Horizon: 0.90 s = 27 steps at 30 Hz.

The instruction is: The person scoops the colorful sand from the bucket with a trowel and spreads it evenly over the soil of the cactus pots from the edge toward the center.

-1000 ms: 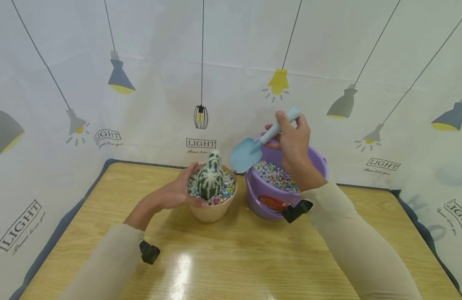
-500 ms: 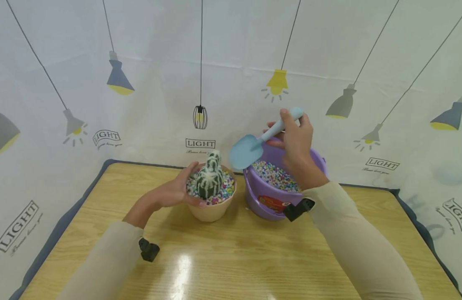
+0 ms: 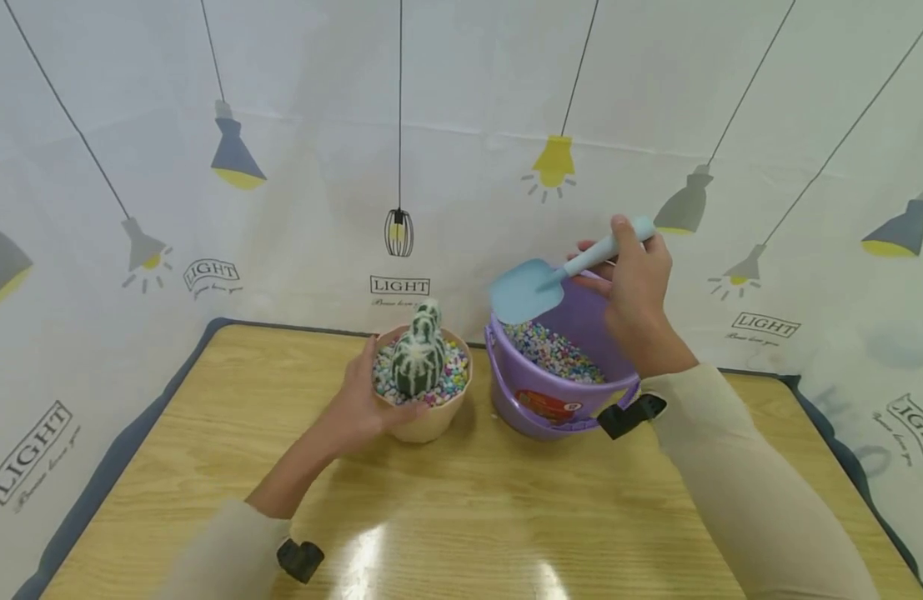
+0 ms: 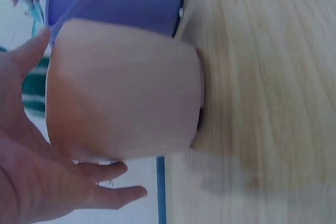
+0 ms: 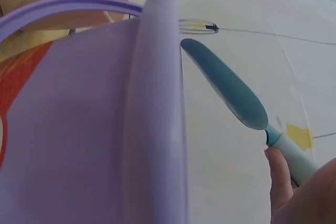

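In the head view a small green-and-white cactus (image 3: 418, 362) stands in a peach flower pot (image 3: 428, 427), among colourful pebbles (image 3: 457, 367). My left hand (image 3: 363, 408) holds the pot from the left, thumb across its near side and fingers round behind. In the left wrist view the fingers (image 4: 113, 195) reach past the pot's wall. My right hand (image 3: 641, 292) grips a light blue toy shovel (image 3: 529, 290) by its handle, the blade over the left rim of the purple bucket (image 3: 536, 383). No pebbles show on the blade.
Many colourful pebbles (image 3: 554, 354) lie inside the bucket, which stands right of the pot. Its purple handle (image 3: 574, 425) hangs down in front. The wooden table (image 3: 431, 517) meets a white lamp-printed cloth (image 3: 303, 208) behind and at both sides.
My right hand has moved right with the toy shovel, bringing the blade from between pot and bucket to over the bucket. My left forearm has dropped slightly while the hand stays at the pot.
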{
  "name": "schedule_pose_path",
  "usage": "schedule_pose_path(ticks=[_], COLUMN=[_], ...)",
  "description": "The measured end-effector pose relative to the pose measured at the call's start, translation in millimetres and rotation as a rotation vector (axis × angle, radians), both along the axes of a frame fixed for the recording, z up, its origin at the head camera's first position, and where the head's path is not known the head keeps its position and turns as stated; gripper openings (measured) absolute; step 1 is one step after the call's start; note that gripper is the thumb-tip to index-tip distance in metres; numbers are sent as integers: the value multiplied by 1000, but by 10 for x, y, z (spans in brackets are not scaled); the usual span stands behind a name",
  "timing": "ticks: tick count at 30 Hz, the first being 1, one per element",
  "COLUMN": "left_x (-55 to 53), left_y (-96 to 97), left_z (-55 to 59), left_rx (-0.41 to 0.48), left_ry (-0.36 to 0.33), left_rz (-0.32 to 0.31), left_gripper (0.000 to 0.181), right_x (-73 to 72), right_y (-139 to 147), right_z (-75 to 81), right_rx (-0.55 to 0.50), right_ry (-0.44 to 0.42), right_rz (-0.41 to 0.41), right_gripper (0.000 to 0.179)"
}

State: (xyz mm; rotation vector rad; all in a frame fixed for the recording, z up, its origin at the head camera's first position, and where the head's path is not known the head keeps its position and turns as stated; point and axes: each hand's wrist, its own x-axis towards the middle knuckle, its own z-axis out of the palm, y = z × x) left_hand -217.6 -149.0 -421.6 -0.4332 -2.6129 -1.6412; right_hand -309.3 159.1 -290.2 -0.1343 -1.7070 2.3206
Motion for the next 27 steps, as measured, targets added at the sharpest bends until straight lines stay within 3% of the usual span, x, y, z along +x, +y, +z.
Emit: schedule_pose_path(ticks=[4,8,12,19,27], left_x=[48,65,69,24,-57], left_y=[139,206,211,142,52], left_z=[5,27,57,81,107], left_rx=[-57,-53,-15,-2,-6], left_ry=[-73,-103,-117,-148,-226], left_rz=[163,223,214,140,76], left_gripper=[109,111,111,115,115], right_x=[-10,-34,-58,-102,-144], right_y=[104,158,193,259,371], right_z=[-3,-52,-114,-228,-356], right_rx=[-21,-23,-8,-5,156], right_ry=[3,-17,-32,-23,-29], right_rz=[-16,-3,24,81,110], right_gripper=[34,32,28,17,16])
